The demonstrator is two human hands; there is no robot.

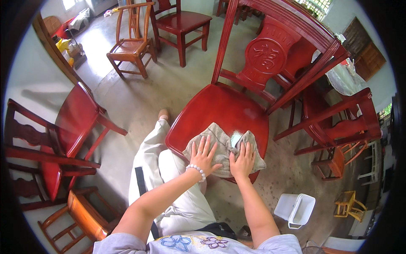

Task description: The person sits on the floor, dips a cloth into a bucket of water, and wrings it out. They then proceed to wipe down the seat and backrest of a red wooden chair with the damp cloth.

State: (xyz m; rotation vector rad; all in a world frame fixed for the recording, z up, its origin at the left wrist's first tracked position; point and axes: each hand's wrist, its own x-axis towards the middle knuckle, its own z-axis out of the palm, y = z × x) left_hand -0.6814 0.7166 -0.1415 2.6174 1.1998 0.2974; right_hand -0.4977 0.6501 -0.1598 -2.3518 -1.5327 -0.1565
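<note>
A grey-beige cloth (pixel 219 143) lies spread over the front part of the glossy red wooden chair seat (pixel 219 104) before me. My left hand (pixel 204 154) rests flat on the cloth's left part, fingers spread, with a ring and a pale bead bracelet. On its right part lies my right hand (pixel 243 160), palm down, its thumb beside a fold. Neither hand shows a clear grip on the fabric. Beyond the seat rises the chair's carved backrest (pixel 266 55), which bears a raised character.
A white plastic bucket (pixel 285 206) stands on the floor at lower right. Red chairs (pixel 77 120) are at the left, another (pixel 184 23) behind, and more at right. Small wooden chairs (pixel 131 52) and a low yellowish stool (pixel 345 203) stand about. A covered table (pixel 345 79) is at upper right.
</note>
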